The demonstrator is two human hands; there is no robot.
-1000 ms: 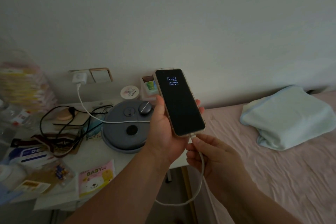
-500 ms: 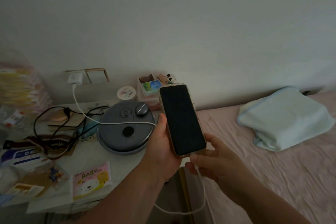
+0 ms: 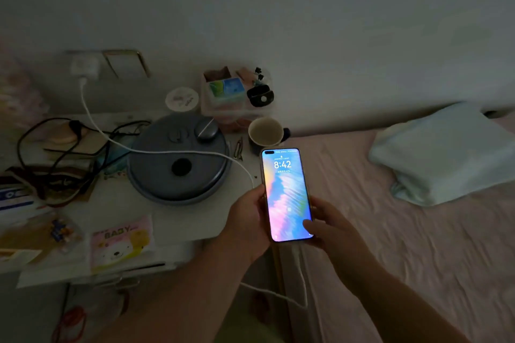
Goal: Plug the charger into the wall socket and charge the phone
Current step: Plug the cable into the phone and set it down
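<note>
Nearest, the white charging cable [image 3: 302, 278] loops down below the phone's lower end and hangs slack in the gap between table and bed, which suggests its plug is seated in the bottom port, though that joint is hidden. Just above, the left hand [image 3: 246, 220] is wrapped around the left edge of the slim, glossy smartphone with a lit, multicoloured screen [image 3: 287, 195], while the right hand [image 3: 326, 224] cups its right side with the thumb laid on the lower glass; both are closed on it, holding it upright over the table's near-right corner and the pink bedsheet [image 3: 390, 231] so the display, reading 8:42, can be checked. Farther left, the cable runs across the round grey lidded appliance [image 3: 178, 159] on the cluttered white table [image 3: 178, 225], lying loose there. A pale cup [image 3: 266, 131] stands just beyond the phone. Farthest, the white charger block [image 3: 83, 67] sits in the wall socket [image 3: 92, 60], beside a gold-framed switch plate [image 3: 126, 64]; charging appears under way.
</note>
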